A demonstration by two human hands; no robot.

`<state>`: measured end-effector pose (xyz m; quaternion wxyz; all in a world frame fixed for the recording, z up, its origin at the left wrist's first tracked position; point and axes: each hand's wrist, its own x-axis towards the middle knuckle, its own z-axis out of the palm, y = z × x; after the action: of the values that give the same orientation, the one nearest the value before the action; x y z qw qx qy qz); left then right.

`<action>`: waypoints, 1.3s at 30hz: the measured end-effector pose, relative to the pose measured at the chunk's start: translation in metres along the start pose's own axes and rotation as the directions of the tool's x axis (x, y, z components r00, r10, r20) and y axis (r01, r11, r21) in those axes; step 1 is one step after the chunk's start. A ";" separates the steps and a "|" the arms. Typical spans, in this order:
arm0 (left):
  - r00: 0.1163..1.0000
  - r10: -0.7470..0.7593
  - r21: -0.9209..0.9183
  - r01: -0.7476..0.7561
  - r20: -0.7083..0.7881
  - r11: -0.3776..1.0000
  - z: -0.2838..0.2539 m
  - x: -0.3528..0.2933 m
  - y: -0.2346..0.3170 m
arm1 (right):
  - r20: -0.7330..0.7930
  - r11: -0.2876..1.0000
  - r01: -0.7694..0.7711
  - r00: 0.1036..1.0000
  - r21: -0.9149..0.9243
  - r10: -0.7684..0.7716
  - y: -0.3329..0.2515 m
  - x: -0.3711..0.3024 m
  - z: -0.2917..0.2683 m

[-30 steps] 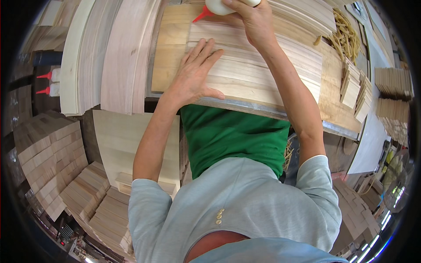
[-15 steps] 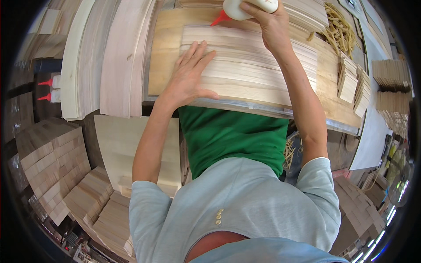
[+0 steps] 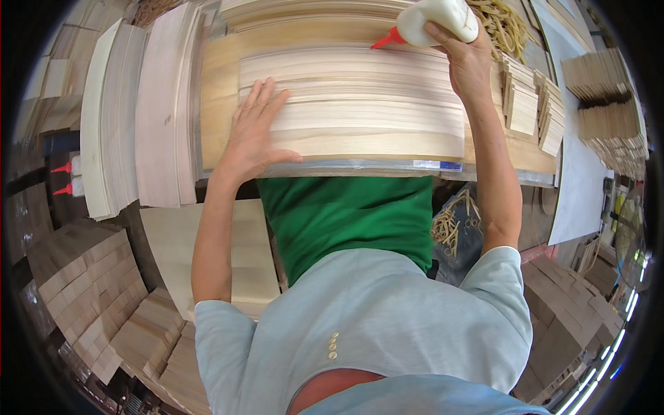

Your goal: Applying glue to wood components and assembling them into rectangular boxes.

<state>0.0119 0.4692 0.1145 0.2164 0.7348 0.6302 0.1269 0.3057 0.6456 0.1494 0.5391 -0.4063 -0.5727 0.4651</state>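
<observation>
Several thin, pale wood strips (image 3: 366, 114) lie side by side on a wooden board (image 3: 221, 76) in front of me. My left hand (image 3: 256, 131) rests on their left end, fingers spread and thumb along the near edge. A white glue bottle with a red nozzle (image 3: 432, 24) is gripped in my right hand (image 3: 470, 59) above the far right part of the strips. The bottle is tilted, its nozzle pointing left and down at the farthest strip. Whether glue is coming out I cannot make out.
Tall stacks of long wood sheets (image 3: 166, 111) stand left of the board. On its right lie small wood pieces (image 3: 520, 104), with a heap of tan rubber bands (image 3: 503, 28) behind. Two more red-tipped bottles (image 3: 75, 176) stand far left. Wood blocks (image 3: 86, 277) are piled lower left.
My right hand has carried the glue bottle to the right along the far edge of the strips. My left hand still rests on their left end. The whole view has shifted a little.
</observation>
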 end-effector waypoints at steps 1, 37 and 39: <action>1.000 -0.014 0.012 0.014 0.004 1.000 0.000 0.000 0.001 | -0.025 0.999 0.021 0.999 -0.034 -0.022 0.000 -0.001 -0.010; 0.989 -0.119 -0.075 0.126 0.087 0.989 -0.040 -0.005 -0.046 | 0.253 0.915 -0.244 0.953 0.322 0.165 -0.005 -0.074 0.127; 0.992 -0.104 -0.096 0.111 0.076 0.989 -0.038 -0.004 -0.049 | 0.271 0.921 -0.238 0.950 0.309 0.155 -0.001 -0.074 0.140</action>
<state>-0.0494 0.4765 0.1249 0.2814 0.6921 0.6537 0.1203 0.1730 0.5601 0.1348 0.4773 -0.3039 -0.5017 0.6543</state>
